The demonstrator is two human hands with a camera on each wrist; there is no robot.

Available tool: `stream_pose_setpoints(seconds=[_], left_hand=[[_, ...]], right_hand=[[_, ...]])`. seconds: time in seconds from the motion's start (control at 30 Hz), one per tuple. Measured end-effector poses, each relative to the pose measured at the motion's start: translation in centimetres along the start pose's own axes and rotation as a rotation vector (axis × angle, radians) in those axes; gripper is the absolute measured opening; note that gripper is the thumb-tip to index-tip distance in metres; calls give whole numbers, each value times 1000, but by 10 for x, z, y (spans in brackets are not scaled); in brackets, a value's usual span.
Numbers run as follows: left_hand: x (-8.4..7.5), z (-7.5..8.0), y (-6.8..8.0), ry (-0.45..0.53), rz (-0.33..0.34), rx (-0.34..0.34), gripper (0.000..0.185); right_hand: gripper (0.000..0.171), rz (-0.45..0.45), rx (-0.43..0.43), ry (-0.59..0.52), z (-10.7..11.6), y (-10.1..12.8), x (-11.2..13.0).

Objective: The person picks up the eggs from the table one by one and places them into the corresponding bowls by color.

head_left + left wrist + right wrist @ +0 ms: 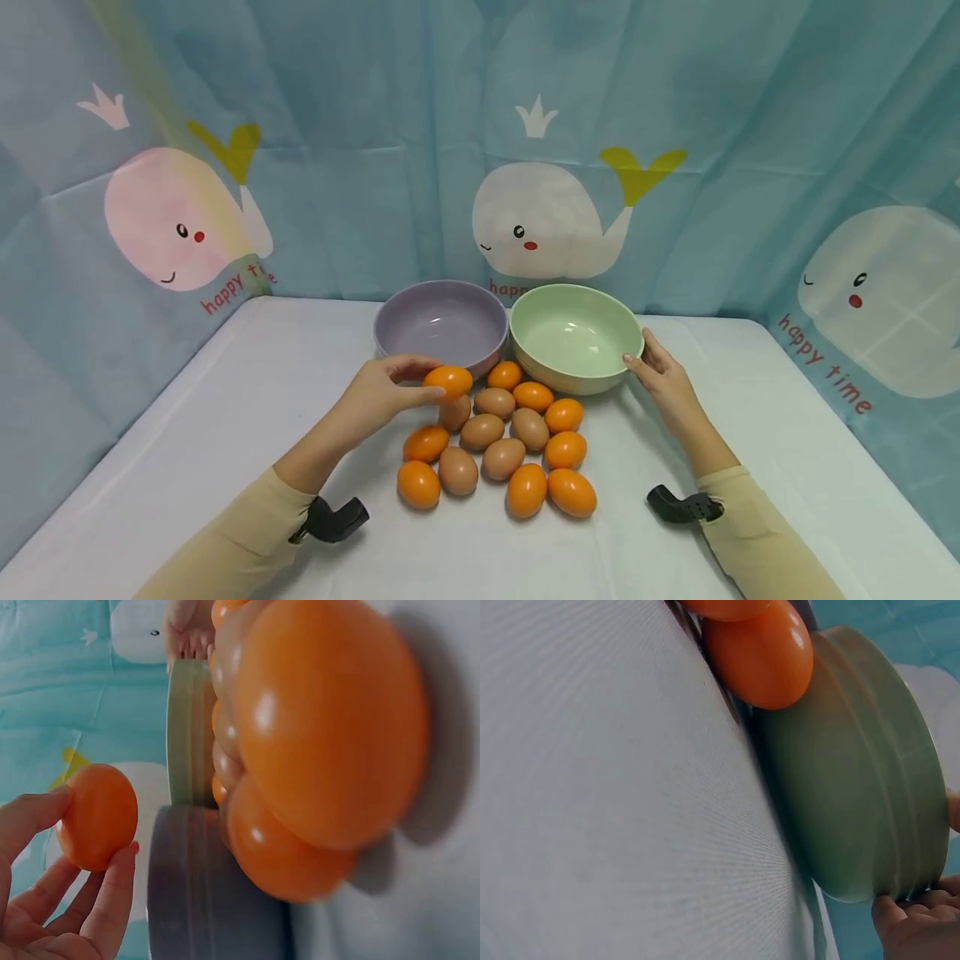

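My left hand [390, 387] pinches an orange egg [448, 381] between thumb and fingers, lifted just above the pile and in front of the purple bowl [441, 323]. In the left wrist view the same orange egg [97, 816] sits in my fingertips [112, 881], with the purple bowl's wall [210, 885] beside it. My right hand [660, 375] holds the right rim of the green bowl [576, 336]; the right wrist view shows its fingertips [900, 919] at the green bowl's edge [855, 787]. Both bowls are empty.
Several orange and brown eggs [502, 446] lie clustered on the white table [225, 417] in front of the bowls. A blue whale-print curtain [547, 217] closes in the back and sides. Bare tabletop lies left and right of the eggs.
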State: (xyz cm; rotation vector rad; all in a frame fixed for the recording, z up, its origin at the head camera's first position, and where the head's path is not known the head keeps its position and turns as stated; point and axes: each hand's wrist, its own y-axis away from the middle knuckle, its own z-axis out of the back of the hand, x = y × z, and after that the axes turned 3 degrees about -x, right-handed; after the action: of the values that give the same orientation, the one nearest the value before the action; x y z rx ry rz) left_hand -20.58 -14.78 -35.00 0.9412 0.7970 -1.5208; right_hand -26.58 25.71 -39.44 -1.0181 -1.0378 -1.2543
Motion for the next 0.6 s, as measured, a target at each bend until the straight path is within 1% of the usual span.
stream_pose_setpoints(seconds=[0.13, 0.23, 0.4, 0.43, 0.6], left_hand=[[-12, -9, -9, 22, -40, 3, 46], [-20, -14, -17, 17, -70, 7, 44], [-33, -22, -26, 2, -96, 13, 43], [-36, -23, -28, -3, -109, 19, 42], [-49, -31, -36, 7, -132, 41, 42]], right_hand=[[79, 0, 0, -3, 1, -1, -1], [80, -1, 0, -5, 2, -1, -2], [80, 3, 6, -22, 0, -1, -2], [79, 3, 5, -25, 0, -1, -2], [80, 3, 4, -35, 0, 0, -1]])
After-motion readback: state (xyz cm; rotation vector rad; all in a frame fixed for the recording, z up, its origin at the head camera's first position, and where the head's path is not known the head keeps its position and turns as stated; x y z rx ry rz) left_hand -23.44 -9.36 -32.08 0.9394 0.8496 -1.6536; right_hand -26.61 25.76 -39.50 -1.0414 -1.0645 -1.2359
